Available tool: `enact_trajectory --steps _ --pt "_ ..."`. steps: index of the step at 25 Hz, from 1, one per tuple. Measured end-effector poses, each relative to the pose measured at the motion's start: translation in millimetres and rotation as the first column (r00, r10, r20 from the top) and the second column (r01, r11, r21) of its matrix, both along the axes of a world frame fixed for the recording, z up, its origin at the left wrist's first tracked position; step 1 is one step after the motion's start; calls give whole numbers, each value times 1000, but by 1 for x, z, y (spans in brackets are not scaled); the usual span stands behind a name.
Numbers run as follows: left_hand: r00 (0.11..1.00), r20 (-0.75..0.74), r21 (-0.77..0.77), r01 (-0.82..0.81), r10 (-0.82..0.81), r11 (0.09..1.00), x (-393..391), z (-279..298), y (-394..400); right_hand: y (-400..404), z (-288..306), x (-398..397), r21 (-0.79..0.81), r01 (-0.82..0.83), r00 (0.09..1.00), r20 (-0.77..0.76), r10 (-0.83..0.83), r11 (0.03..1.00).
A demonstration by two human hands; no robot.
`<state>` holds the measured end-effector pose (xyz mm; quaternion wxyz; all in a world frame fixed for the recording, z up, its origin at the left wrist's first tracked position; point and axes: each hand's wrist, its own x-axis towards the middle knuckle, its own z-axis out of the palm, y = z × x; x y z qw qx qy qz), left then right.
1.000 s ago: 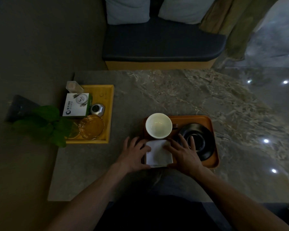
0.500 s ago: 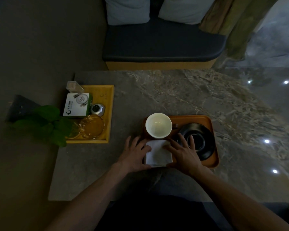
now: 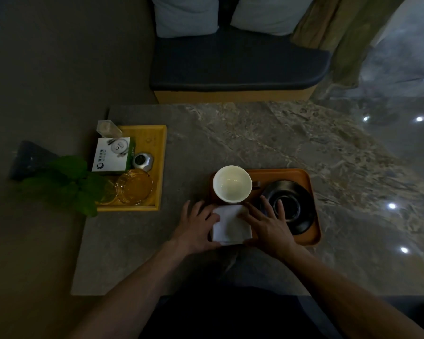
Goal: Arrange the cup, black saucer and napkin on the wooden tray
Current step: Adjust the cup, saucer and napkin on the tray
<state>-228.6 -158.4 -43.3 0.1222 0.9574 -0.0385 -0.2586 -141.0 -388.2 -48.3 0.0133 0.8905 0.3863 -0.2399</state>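
- My left hand (image 3: pixel 196 226) lies on the left edge of the white napkin (image 3: pixel 230 225). Its grip is loose, with the fingers spread flat and pressing, not curled around anything.
- My right hand (image 3: pixel 267 223) lies on the right edge of the napkin. Its grip is loose too, fingers straight, and some fingertips reach over the black saucer (image 3: pixel 289 206).
- The napkin sits at the near left corner of the wooden tray (image 3: pixel 304 177). Its near edge looks close to the tray lip. If I push too hard, I think the napkin can bunch up or slide off onto the tabletop (image 3: pixel 123 253).
- The saucer lies on the right side of the tray. My right fingers hang over it, so a quick lift can bump it and make it slide.
- The white cup (image 3: pixel 231 183) stands upright at the far left of the tray, just behind the napkin and empty. If my hands jump forward, my knuckles can hit it and tip it over.
- The cup sits near the tray's left edge, so a knock can send it off the tray.
- Farther left, a yellow tray (image 3: pixel 160 167) holds a glass dish (image 3: pixel 134 185) and a box (image 3: pixel 112 156). It is well apart, but a wide swing of my left arm can reach it.
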Motion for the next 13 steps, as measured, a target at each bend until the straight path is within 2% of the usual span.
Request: enact_trajectory --steps 13 --pt "999 42 22 17 -18 1000 -1 -7 -1 -2 2 6 0 -28 1000 10 28 1000"
